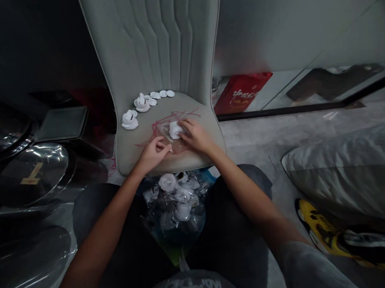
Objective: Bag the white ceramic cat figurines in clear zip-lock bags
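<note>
- Right hand [197, 137]: fingers curved and half closed, pressing down on a white moulded piece [175, 130] wrapped in a clear plastic wrapper [164, 132].
- Left hand [153, 155]: narrowly closed, its fingertips pinching the wrapper's edge just beside the right hand.
- Under both hands: a grey upholstered chair seat [170, 160], with thin pink strands [177, 115] strewn across it.
- Beyond the left hand, on the seat: two white rosette-shaped pieces [142, 102] and a row of small white discs [160, 94].
- Below the hands, on dark trousers [229, 211]: a clear plastic bag [174, 201] of white pieces, each seemingly wrapped.
- Further right: a crumpled pale cushion [341, 174], a yellow-and-black sneaker [318, 227], a red box [241, 93].
- Further left: shiny round metal trays [33, 173].
</note>
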